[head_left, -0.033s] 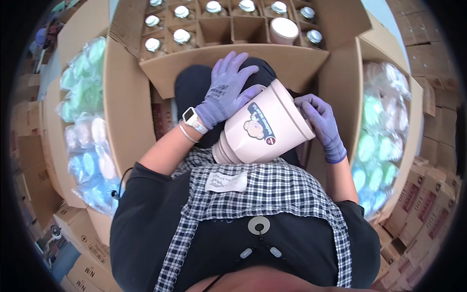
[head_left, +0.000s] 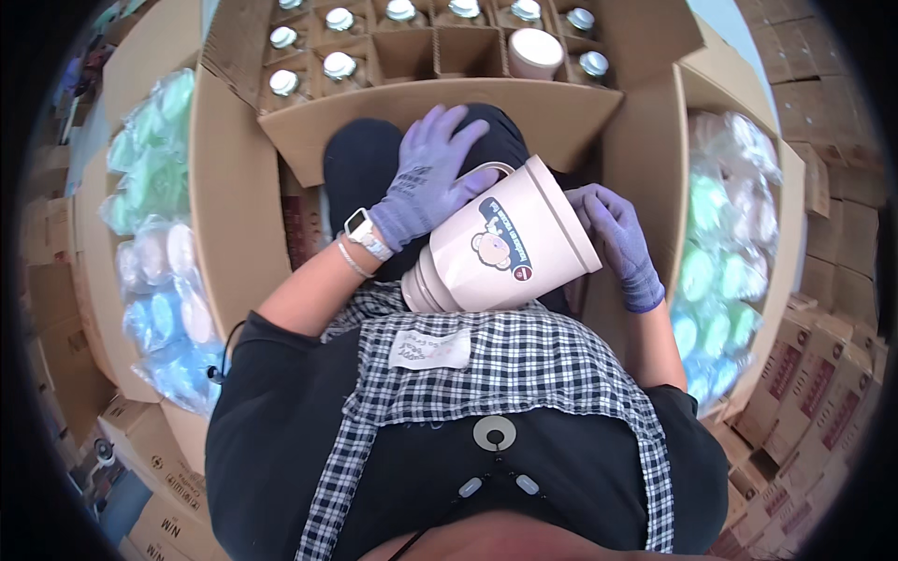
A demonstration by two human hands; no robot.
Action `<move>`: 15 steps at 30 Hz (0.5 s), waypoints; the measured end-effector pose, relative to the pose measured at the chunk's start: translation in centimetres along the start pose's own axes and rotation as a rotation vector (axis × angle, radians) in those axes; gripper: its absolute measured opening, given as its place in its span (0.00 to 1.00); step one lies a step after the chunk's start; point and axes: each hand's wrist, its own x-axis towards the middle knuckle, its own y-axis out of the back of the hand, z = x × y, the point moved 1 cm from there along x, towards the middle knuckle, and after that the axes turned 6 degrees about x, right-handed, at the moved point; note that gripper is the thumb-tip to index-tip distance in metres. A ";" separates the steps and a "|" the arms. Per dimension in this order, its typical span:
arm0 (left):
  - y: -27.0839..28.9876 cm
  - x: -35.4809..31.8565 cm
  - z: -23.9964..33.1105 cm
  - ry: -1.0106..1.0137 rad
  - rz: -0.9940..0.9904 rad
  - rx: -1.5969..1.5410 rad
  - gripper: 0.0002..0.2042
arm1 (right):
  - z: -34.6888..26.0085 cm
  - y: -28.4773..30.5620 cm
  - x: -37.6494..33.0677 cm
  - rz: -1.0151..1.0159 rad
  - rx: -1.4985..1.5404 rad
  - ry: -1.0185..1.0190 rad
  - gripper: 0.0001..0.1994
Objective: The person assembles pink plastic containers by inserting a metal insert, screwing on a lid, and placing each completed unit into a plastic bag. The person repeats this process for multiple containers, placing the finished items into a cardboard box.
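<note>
A large pale pink tumbler mug (head_left: 514,238) lies tilted across my lap, its wide rim toward the upper right and its narrow stepped base toward the lower left. It carries a cartoon animal sticker, and a loop handle (head_left: 500,168) shows on its far side. My left hand (head_left: 432,173), in a lilac work glove, rests against the mug with fingers spread and the thumb beside the handle. At the rim, my right hand (head_left: 613,234), gloved alike, has its fingers bent and closed against the edge; the fingertips are partly hidden behind the rim.
Ahead, a divided carton (head_left: 440,98) holds several bottles with silver caps and one pink-lidded cup (head_left: 536,54). Open cartons on the left (head_left: 234,215) and right (head_left: 641,187) flank me, with bagged green, pink and blue items. Stacked boxes (head_left: 823,374) stand farther right.
The whole view has shifted slightly, so everything sits a little to the left. Both hands keep their places on the mug.
</note>
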 end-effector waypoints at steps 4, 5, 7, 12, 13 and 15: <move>-1.5 -4.2 2.3 0.304 0.020 -0.360 0.36 | 1.1 0.7 -3.7 -0.038 -0.022 0.106 0.18; 0.7 -3.9 3.6 0.503 -0.220 -0.645 0.35 | 1.3 0.2 -4.1 -0.015 -0.020 0.073 0.20; 3.9 -3.7 5.1 0.640 -0.465 -1.074 0.34 | 1.6 0.0 -4.9 -0.137 0.010 0.211 0.37; 7.8 -4.7 5.6 0.399 -0.457 -1.356 0.26 | -3.3 -3.0 -6.4 -0.337 -0.473 0.685 0.79; 7.8 -5.0 5.9 0.390 -0.407 -1.346 0.25 | -3.9 -3.3 -6.5 -0.362 -0.579 0.725 0.86; 7.6 -6.1 6.9 0.371 -0.308 -1.322 0.24 | -3.8 -3.6 -6.7 -0.359 -0.702 0.770 0.81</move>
